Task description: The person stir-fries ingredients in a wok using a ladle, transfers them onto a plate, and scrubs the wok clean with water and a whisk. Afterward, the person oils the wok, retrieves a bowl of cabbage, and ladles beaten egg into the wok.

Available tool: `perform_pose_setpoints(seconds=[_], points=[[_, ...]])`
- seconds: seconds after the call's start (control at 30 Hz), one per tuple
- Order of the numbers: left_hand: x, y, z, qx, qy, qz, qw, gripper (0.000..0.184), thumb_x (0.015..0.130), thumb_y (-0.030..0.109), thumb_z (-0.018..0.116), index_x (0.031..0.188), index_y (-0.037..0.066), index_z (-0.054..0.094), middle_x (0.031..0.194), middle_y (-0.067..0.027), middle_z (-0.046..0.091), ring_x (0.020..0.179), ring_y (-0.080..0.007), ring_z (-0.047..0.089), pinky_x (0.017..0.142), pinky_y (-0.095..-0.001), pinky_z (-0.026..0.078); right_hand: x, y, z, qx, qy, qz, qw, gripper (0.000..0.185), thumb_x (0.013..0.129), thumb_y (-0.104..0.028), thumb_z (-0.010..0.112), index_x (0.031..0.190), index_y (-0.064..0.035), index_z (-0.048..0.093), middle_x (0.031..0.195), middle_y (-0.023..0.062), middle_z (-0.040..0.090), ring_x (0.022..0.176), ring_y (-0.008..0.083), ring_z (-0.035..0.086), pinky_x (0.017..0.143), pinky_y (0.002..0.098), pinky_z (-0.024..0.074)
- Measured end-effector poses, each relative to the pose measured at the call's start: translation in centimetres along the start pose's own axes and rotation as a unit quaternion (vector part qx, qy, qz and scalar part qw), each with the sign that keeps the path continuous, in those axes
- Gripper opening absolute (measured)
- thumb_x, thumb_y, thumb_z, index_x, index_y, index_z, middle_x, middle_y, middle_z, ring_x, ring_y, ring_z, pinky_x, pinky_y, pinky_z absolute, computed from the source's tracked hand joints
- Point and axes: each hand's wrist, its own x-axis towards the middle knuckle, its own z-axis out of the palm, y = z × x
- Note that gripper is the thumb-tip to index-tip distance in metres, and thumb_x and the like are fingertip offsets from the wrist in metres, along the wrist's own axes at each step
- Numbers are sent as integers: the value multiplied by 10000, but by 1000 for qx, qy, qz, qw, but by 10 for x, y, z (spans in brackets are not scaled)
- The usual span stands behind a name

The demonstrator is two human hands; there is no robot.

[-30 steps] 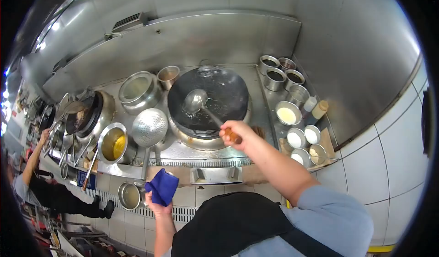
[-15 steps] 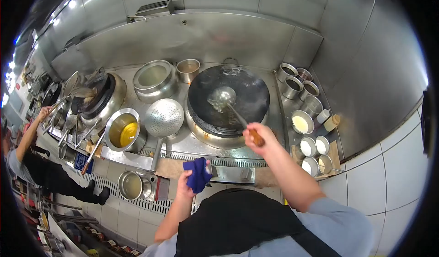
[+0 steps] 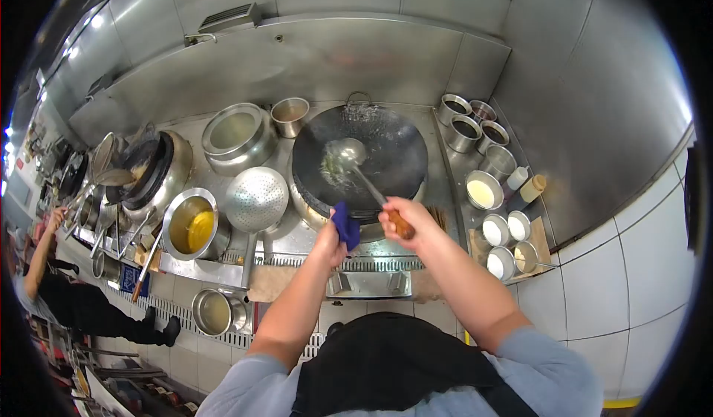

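Observation:
My right hand [image 3: 410,222] is closed round the wooden handle of a ladle [image 3: 369,187]. The ladle's metal bowl rests inside a large black wok [image 3: 397,150], beside a small patch of pale green, wet-looking food [image 3: 334,168]. My left hand [image 3: 329,242] grips a folded dark blue cloth [image 3: 345,225] at the wok's near rim. Whether the cloth touches the rim I cannot tell. A perforated strainer [image 3: 257,198] lies left of the wok, its handle pointing toward me.
Left stand a pot with yellow liquid [image 3: 178,227], a wide steel pot [image 3: 215,153] and a small pot [image 3: 290,127]. Seasoning containers [image 3: 496,231] and squeeze bottles [image 3: 529,193] line the right side. At far left a co-worker's hand [image 3: 56,219] holds a long-handled tool near another wok [image 3: 178,168].
My left hand has moved up and forward with the blue cloth, to the wok's near edge. My right hand still holds the ladle in the wok. The view has shifted slightly.

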Motion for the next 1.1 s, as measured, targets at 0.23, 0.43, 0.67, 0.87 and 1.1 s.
perform_pose_setpoints(seconds=[0.23, 0.43, 0.67, 0.87, 1.1], points=[[55, -4, 22, 12, 121, -62, 991, 126, 859, 211, 502, 936, 121, 546, 841, -49, 610, 674, -208, 590, 570, -370, 502, 29, 12, -26, -236, 128, -162, 949, 599, 860, -91, 499, 1414, -87, 270, 666, 52, 494, 439, 152, 459, 380, 282, 375], [16, -2, 47, -4, 169, 3, 986, 104, 840, 163, 472, 893, 92, 527, 776, -62, 605, 633, -218, 592, 546, -360, 495, -82, -11, -31, -353, 106, -47, 928, 362, 853, -85, 488, 1207, -54, 417, 656, 60, 500, 433, 159, 455, 366, 299, 379], [0, -4, 35, 48, 116, 13, 992, 309, 856, 422, 590, 814, 121, 537, 690, -25, 572, 510, -153, 527, 437, -267, 419, 10, -7, -25, 99, -26, 4, 995, 98, 847, -106, 507, 840, -81, 413, 637, 92, 513, 465, 159, 467, 396, 285, 342], [-76, -22, 0, 65, 63, -62, 994, 361, 851, 428, 620, 942, 83, 566, 728, -37, 590, 540, -146, 550, 449, -269, 458, -44, 16, -1, -112, 113, -64, 985, 86, 857, -119, 514, 915, -136, 454, 638, 52, 498, 449, 164, 457, 390, 303, 346], [-105, -29, -33, -11, 9, -95, 995, 419, 876, 417, 586, 1025, 27, 554, 835, -77, 602, 560, -161, 546, 486, -268, 461, -15, -14, -8, -15, -16, 29, 999, 111, 868, -137, 508, 876, -87, 409, 643, 59, 495, 452, 130, 442, 379, 273, 332]])
